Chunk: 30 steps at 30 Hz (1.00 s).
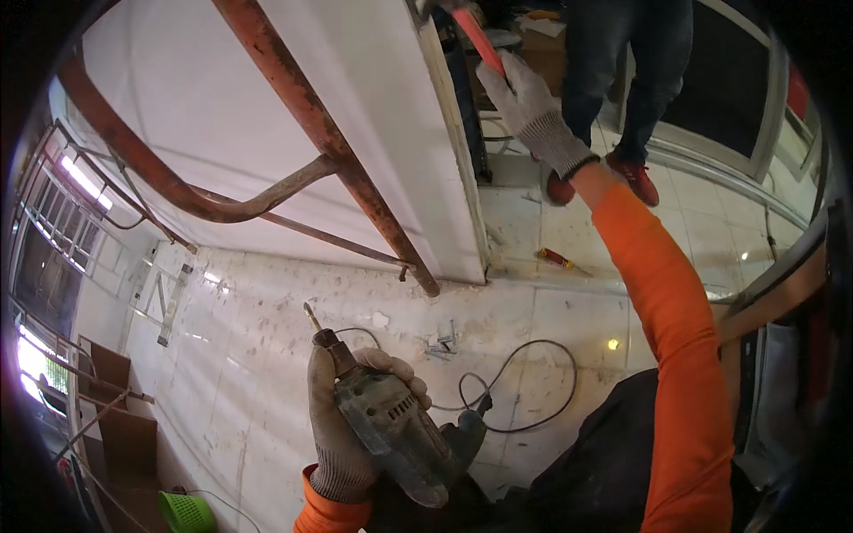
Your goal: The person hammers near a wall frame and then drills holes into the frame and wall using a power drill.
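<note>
My left hand (324, 413), in a pale knitted work glove and an orange sleeve, is wrapped round the body of a dark green power drill (395, 426). The drill's bit (311, 315) points up and away over the floor, and its handle sticks out to the right. Raised at the top, my gloved right hand (526, 99) grips a hammer (480, 40) by its red-orange handle. The hammer's dark head is partly cut off by the upper frame edge, close to the door frame at the wall's end.
Rusty scaffold tubes (329, 142) cross the white wall at upper left. The drill's cable (569, 373) loops over the tiled floor, near several small fixings (442, 344). A red-and-yellow screwdriver (557, 258) lies beyond. A person in jeans (613, 71) stands past the doorway. A green basket (187, 512) sits lower left.
</note>
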Available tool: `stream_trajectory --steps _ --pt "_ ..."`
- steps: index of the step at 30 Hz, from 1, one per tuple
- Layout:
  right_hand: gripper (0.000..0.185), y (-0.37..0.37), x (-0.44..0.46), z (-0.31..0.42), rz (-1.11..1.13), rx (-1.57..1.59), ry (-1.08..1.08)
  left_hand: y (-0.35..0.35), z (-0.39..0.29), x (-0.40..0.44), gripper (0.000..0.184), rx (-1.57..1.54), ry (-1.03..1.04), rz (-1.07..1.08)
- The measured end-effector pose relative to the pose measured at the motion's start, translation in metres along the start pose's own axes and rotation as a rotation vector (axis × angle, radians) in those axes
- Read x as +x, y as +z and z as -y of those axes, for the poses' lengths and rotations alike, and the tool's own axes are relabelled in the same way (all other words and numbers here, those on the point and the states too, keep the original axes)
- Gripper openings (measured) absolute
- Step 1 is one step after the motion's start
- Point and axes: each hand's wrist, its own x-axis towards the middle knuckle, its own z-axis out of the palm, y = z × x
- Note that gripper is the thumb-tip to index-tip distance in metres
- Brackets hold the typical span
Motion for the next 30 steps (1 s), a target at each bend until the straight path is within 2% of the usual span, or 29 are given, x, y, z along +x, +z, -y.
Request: stream_trajectory --steps 3,5,8,9,15,18,21,24,27,30 --pt "0.047 0.002 -0.006 -0.021 0.016 0.023 -0.018 0.005 0.000 -0.003 0.068 -0.017 0.003 -0.027" --pt "0.047 -0.029 0.001 -0.002 0.165 0.024 0.020 0.004 0.002 0.000 0.068 -0.027 0.015 -0.020" --pt "0.047 -0.018 0.002 0.015 0.130 0.202 0.152 0.002 0.005 0.004 0.068 -0.013 0.012 0.022" --pt "0.048 -0.013 -0.003 0.016 0.121 0.256 0.103 0.000 0.005 0.005 0.069 -0.010 0.016 0.041" --pt "0.047 -0.006 -0.002 0.014 0.086 0.118 0.094 0.005 0.008 0.003 0.072 -0.048 0.010 -0.043" --pt "0.047 -0.006 0.004 0.012 0.093 0.165 0.116 0.003 0.004 0.000 0.069 -0.052 0.003 0.025" --pt "0.048 -0.013 0.005 0.021 0.250 0.405 0.334 0.000 0.006 -0.005 0.070 -0.039 0.056 0.073" --pt "0.047 -0.016 0.005 0.031 0.180 0.218 0.199 -0.006 0.004 -0.009 0.070 -0.051 0.025 0.068" --pt "0.045 -0.005 -0.021 0.015 0.133 0.178 0.158 -0.002 0.002 -0.009 0.072 -0.055 0.030 0.002" --pt "0.047 -0.009 -0.031 0.002 0.114 0.085 0.119 -0.004 -0.001 -0.011 0.071 -0.105 0.018 0.026"
